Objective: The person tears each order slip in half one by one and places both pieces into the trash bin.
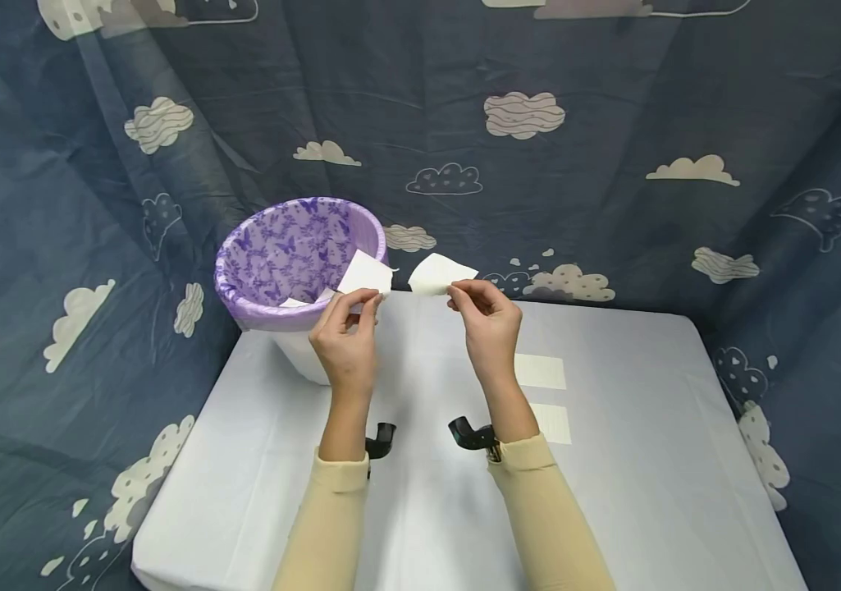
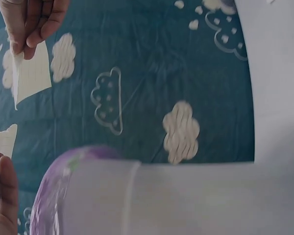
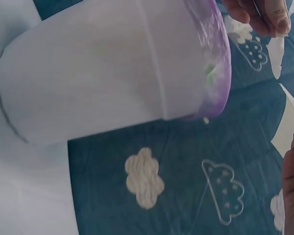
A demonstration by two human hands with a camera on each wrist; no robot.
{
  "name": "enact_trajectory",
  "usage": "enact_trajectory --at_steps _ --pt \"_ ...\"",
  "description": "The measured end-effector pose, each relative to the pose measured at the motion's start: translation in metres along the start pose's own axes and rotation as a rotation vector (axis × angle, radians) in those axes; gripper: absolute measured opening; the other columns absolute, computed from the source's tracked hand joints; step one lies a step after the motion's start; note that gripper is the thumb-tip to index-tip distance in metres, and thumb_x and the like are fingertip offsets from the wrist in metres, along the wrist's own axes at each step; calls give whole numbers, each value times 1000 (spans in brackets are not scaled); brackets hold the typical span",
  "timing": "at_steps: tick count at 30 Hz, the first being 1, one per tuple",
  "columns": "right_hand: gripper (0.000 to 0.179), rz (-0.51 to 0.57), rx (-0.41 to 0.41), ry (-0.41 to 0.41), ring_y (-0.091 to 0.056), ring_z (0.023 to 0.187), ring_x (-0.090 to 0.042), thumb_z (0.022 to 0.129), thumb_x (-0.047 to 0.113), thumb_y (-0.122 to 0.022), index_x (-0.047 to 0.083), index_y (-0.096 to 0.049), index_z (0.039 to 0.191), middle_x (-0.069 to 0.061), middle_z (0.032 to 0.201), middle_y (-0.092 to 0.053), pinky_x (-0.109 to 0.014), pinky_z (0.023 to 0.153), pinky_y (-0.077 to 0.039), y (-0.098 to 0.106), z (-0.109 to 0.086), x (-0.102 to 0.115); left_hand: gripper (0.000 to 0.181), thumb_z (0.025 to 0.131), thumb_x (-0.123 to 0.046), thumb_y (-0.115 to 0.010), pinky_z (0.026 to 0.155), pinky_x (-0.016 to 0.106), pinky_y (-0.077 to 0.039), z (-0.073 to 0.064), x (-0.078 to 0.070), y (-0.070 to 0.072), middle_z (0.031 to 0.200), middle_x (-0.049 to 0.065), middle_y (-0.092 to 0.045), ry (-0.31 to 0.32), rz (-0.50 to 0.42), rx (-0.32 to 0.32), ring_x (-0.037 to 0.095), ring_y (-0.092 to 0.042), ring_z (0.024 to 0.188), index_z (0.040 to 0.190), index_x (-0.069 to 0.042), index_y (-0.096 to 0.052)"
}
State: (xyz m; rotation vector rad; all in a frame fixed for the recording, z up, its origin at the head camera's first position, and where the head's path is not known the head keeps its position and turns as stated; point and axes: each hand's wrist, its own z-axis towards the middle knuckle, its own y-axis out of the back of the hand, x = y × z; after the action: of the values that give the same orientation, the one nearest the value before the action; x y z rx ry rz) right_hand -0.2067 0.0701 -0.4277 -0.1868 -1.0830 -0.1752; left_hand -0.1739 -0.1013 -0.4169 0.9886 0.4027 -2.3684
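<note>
Thumb and fingers of my left hand (image 1: 347, 336) pinch a torn piece of white paper (image 1: 366, 274), held at the bin's right rim. To its right, my right hand (image 1: 490, 328) pinches a second paper piece (image 1: 438, 273). A gap separates the two pieces. In the left wrist view the left piece (image 2: 6, 139) has a ragged edge, and the other piece (image 2: 35, 73) shows faint lines. The white bin (image 1: 300, 349) wears a purple liner with a butterfly pattern (image 1: 287, 246); bits of white paper (image 1: 293, 303) lie inside it.
Two pale paper rectangles (image 1: 541, 371) (image 1: 551, 423) lie on the white-covered table (image 1: 649, 460), right of my right forearm. A dark curtain with cloud prints (image 1: 597, 98) hangs behind and at both sides. Black wrist cameras (image 1: 381, 441) (image 1: 470, 434) sit on both wrists.
</note>
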Motion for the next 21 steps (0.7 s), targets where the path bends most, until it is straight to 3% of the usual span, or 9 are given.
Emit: enact_trajectory --at_steps 4,10,15,21 --pt "13 31 25 16 -73 78 -6 95 6 -78 -3 -77 103 -19 95 -76 -20 77 -61 -19 5 4 14 93 -13 -82 68 14 -49 12 2 11 78 17 -72 -42 58 -57 14 -59 69 91 1 -80" --pt "12 39 85 29 -73 78 -12 97 7 -77 -3 -76 103 -19 96 -77 -19 76 -61 -49 10 6 14 93 -13 -82 73 23 -40 26 5 25 83 16 -75 -97 203 -130 33 -57 78 92 1 -80" --pt "12 -7 155 54 -75 80 -25 98 11 -77 0 -77 103 -16 97 -79 -19 74 -59 -73 14 5 13 93 -14 -82 88 32 -38 31 8 31 87 15 -78 -83 349 -164 35 -59 91 94 -1 -81" --pt "10 -153 223 121 -73 79 -21 99 14 -76 4 -80 101 -11 97 -81 -19 73 -55 -96 16 5 15 96 -19 -80 93 44 -32 33 13 33 93 11 -81 -46 485 -169 33 -59 96 99 -5 -82"
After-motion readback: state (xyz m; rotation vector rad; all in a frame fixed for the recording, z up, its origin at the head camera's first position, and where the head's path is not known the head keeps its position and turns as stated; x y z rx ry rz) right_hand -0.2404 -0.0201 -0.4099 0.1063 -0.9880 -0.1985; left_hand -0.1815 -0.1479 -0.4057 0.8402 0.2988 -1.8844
